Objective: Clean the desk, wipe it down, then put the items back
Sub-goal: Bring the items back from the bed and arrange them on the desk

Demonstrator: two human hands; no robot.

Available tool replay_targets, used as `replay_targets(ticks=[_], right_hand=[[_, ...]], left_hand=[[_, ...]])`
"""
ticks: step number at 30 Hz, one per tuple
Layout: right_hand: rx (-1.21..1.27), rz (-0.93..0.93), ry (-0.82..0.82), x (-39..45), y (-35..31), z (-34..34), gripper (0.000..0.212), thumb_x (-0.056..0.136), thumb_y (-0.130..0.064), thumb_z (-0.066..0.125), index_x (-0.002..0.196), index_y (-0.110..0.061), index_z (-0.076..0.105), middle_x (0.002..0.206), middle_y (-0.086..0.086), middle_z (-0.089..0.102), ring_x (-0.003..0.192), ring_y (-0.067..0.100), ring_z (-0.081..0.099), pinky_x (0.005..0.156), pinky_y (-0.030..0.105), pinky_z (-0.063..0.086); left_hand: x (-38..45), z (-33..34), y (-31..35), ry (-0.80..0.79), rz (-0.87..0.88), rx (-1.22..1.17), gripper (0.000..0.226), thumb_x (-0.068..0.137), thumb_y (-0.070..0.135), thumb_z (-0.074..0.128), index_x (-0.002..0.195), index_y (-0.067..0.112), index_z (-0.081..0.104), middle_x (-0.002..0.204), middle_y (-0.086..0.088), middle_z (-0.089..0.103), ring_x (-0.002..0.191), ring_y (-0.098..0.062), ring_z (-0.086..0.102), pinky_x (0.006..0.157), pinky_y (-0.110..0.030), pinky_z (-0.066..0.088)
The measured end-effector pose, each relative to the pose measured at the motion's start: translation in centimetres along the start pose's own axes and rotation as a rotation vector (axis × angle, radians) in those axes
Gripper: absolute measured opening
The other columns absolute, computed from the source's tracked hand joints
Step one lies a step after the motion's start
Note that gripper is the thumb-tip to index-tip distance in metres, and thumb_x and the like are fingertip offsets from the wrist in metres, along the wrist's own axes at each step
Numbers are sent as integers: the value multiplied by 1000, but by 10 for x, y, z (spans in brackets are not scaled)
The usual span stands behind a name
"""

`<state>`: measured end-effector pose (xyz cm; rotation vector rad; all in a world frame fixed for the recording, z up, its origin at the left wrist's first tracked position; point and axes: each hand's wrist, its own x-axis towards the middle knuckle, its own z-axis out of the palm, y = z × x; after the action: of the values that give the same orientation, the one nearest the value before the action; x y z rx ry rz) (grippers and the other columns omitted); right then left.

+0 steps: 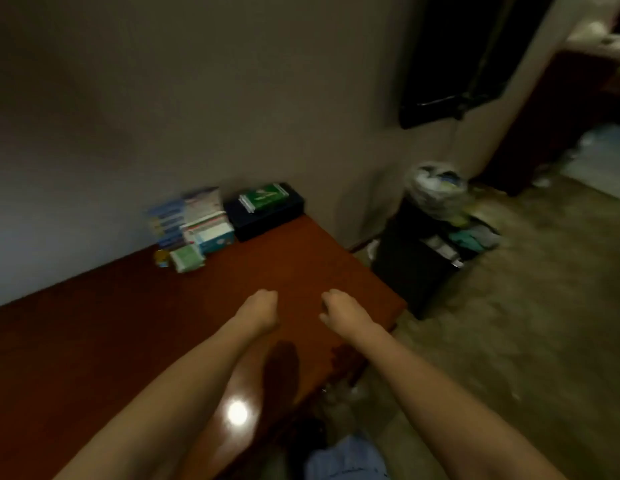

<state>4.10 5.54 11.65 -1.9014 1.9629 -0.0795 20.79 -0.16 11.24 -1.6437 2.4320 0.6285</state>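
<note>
Dim room, plain pale wall. Dark window high at right. Mottled tan floor. Black bin, overfull, just beside the desk's right edge. Lamp glare on the wood.

Desk is showing reddish-brown, with one bright white glare spot on its gloss. Box at the far corner is reading black; the packet on it is showing green with white marks. Stacked cartons are showing white, blue and red print. Small pack is appearing pale green. Bin is looking black, its bag whitish. Wall is reading grey-beige, floor mottled tan.
</note>
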Motion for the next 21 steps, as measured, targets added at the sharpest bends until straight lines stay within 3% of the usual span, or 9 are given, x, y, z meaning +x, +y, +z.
replay_targets(ticks=[4, 6, 10, 15, 21], right_hand=[[28, 193, 85, -80, 59, -2, 22, 93, -17, 53, 109, -2, 56, 116, 14, 53, 109, 29, 52, 87, 33, 41], [73, 313, 142, -123, 90, -3, 24, 91, -15, 52, 110, 0, 57, 117, 18, 54, 110, 31, 53, 88, 33, 41], [154, 524, 240, -212, 150, -10, 29, 93, -16, 48, 112, 3, 59, 117, 21, 58, 109, 33, 55, 84, 32, 40], [251, 782, 356, -343, 226, 0, 29, 92, -17, 47, 111, 1, 60, 116, 23, 59, 109, 34, 56, 86, 33, 44], [305, 1055, 415, -517, 305, 21, 25, 94, -17, 49, 111, -3, 60, 116, 20, 59, 108, 33, 58, 90, 34, 44]], left_hand=[[-12, 19, 84, -53, 171, -1, 27, 91, 9, 55, 117, 10, 51, 115, -6, 51, 90, -13, 52, 71, -22, 49], [-23, 26, 133, -121, 291, -2, 21, 90, 11, 57, 110, 14, 54, 112, -4, 52, 95, -15, 53, 80, -27, 52], [-57, 42, 236, -211, 552, -43, 3, 89, 18, 57, 92, 19, 57, 100, 0, 56, 92, -16, 57, 75, -27, 50], [-112, 93, 378, -189, 716, 93, 25, 86, 19, 58, 107, 6, 60, 111, -11, 61, 101, -27, 58, 76, -31, 45], [-215, 167, 536, -275, 987, 173, 37, 88, 15, 57, 122, 0, 56, 122, -18, 59, 113, -29, 55, 86, -29, 45]])
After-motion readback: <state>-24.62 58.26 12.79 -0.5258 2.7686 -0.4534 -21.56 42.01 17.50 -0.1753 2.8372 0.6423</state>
